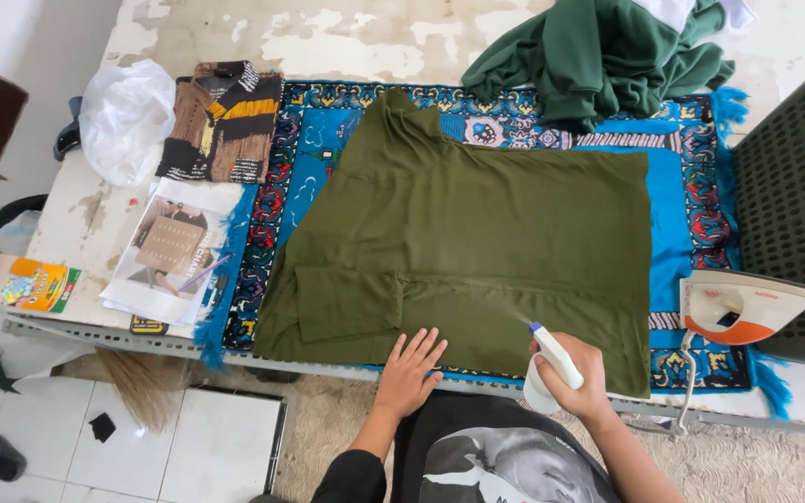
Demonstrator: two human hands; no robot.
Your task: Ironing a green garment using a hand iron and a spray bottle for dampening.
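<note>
Head view: one olive-green cotton shirt (477,251) spread flat on blue patterned rug (682,224) over tabletop (347,37). Left hand (410,371) fingers released, flat on hem. Right hand (581,382) fingers grasping one white spray bottle (552,368). One white-orange iron (738,305) right.

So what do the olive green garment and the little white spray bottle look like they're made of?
The olive green garment looks like a soft, matte knit fabric: it lies flat with gentle creases. The white spray bottle in the right hand looks like smooth plastic, probably, with a blue nozzle tip.
</note>
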